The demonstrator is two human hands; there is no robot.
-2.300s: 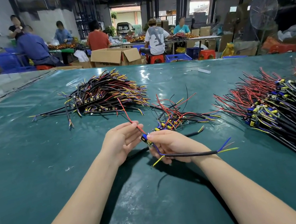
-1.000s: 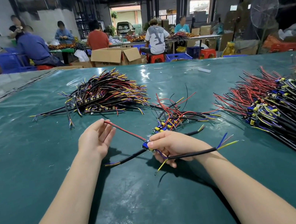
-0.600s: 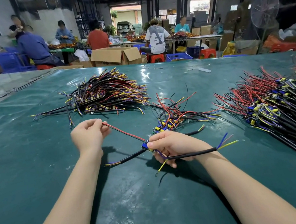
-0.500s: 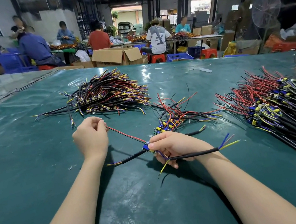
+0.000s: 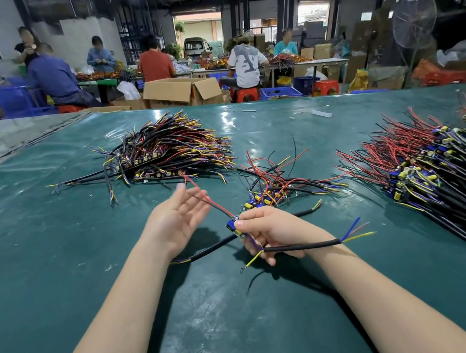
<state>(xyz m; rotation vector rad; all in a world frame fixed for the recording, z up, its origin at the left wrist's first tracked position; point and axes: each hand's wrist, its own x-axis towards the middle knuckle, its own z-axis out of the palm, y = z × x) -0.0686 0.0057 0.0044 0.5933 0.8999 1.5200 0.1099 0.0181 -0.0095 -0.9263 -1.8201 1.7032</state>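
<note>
Board [image 5: 234, 226] pinched by right hand [image 5: 276, 230]; left hand [image 5: 176, 219] spread beside red lead [image 5: 215, 204]; wire cluster [image 5: 281, 182] just beyond, black cable [image 5: 212, 248] beneath.

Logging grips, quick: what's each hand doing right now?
Left hand: open, fingers straight, thin red wire across them.
Right hand: pinching small blue circuit board.

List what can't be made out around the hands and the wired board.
Head view only.
1. Small board: mostly covered by the right hand's fingertips; its components are too small to tell.
2. Red wire: crosses the left hand's straight fingers; contact cannot be told.
3. Black cable: its join to the board is hidden inside the right hand.
4. Wire pile at right: cut off by the frame edge.
</note>
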